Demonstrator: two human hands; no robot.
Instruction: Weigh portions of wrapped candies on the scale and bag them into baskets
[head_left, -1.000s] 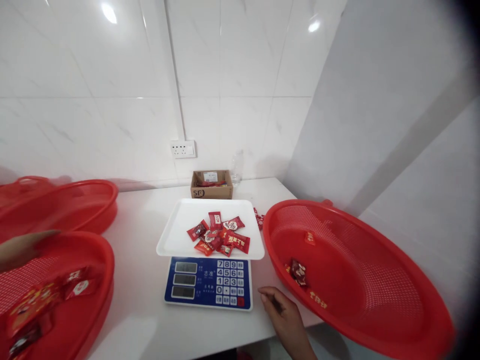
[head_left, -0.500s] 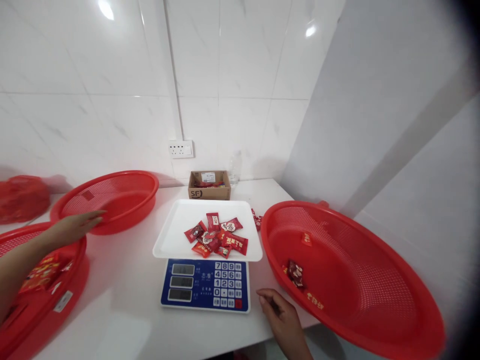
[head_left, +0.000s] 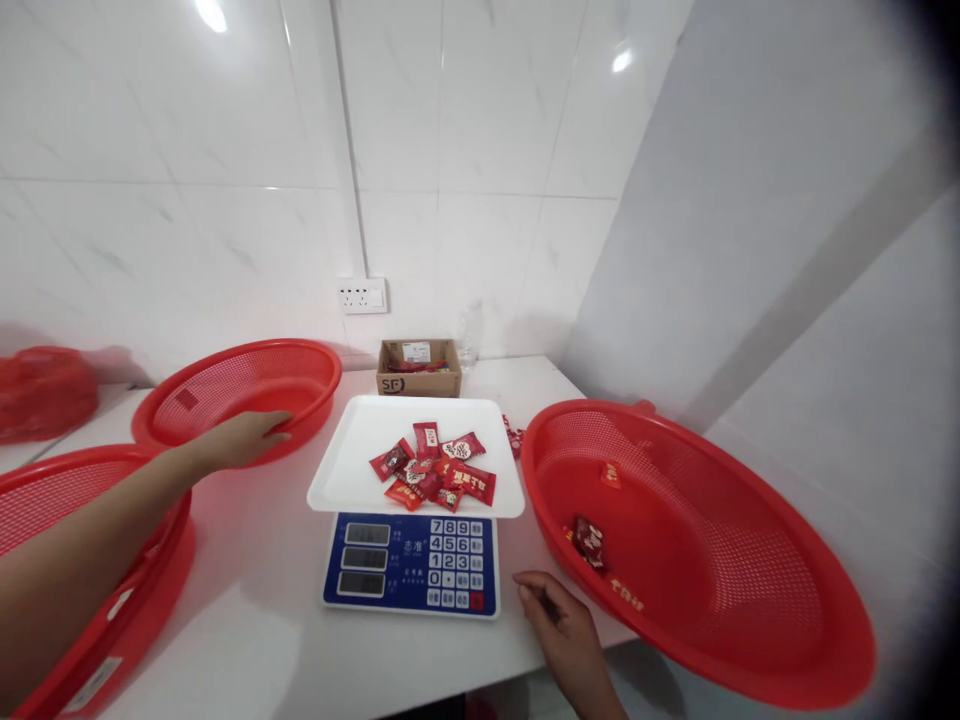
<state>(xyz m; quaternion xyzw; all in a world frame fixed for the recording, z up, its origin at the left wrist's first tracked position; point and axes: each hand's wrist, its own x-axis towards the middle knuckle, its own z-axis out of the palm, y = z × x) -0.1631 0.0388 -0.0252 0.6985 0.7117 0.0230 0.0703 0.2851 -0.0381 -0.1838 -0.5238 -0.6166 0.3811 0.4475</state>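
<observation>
My left hand [head_left: 247, 438] is at the near rim of the back left red plastic basket [head_left: 236, 350], fingers stretched out over it and thumb apart; nothing shows in it. My left forearm crosses above the front left red basket [head_left: 97, 455]. Beside the scale [head_left: 411, 565], over the table, my right hand [head_left: 562, 635] has its fingers curled in with nothing visible in them. Several red-wrapped snack packets [head_left: 420, 480] lie in a loose pile on the scale's white tray [head_left: 341, 465].
At right, a large red basket [head_left: 697, 540] holds a few wrapped packets [head_left: 590, 543] and overhangs the table edge. Against the tiled wall stand a cardboard box [head_left: 418, 383] and a clear bottle [head_left: 471, 330]. A red bag [head_left: 49, 395] lies far left.
My left hand has moved right, and the back left basket has shifted right with it. The front left basket has slid slightly right too. My right hand stays beside the scale.
</observation>
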